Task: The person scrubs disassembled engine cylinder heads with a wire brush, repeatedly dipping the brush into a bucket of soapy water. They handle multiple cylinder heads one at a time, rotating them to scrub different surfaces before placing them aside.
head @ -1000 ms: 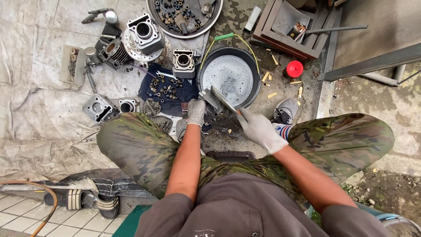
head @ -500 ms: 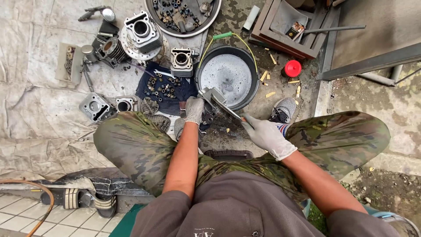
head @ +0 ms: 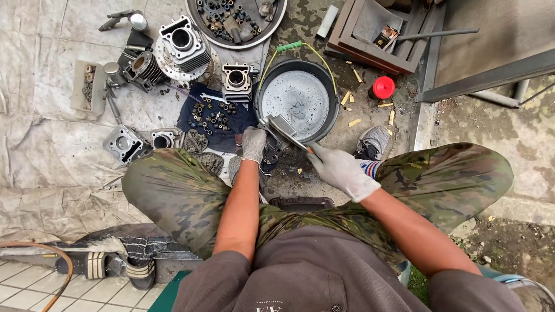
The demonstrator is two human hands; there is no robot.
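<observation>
I sit cross-legged in camouflage trousers over engine parts. My gloved left hand [head: 254, 144] grips a dark metal engine part [head: 276, 137] at the near rim of a black bucket [head: 329, 118] of grey liquid. My gloved right hand [head: 342, 170] holds a thin flat blade-like tool [head: 292, 138] whose tip lies against that part. The tool's handle is hidden in the glove.
Engine cylinders [head: 184, 41] [head: 236, 81] and cases [head: 123, 143] lie on grey sheeting to the left. A dark cloth [head: 199, 115] holds several small bolts. A round tray [head: 202, 23] of parts sits at the top, a red cap [head: 383, 87] and wooden crate [head: 347, 40] to the right.
Both hands have stayed at the engine part by the bucket's rim; my right hand has shifted slightly with the tool along the part. The view has drifted a little.
</observation>
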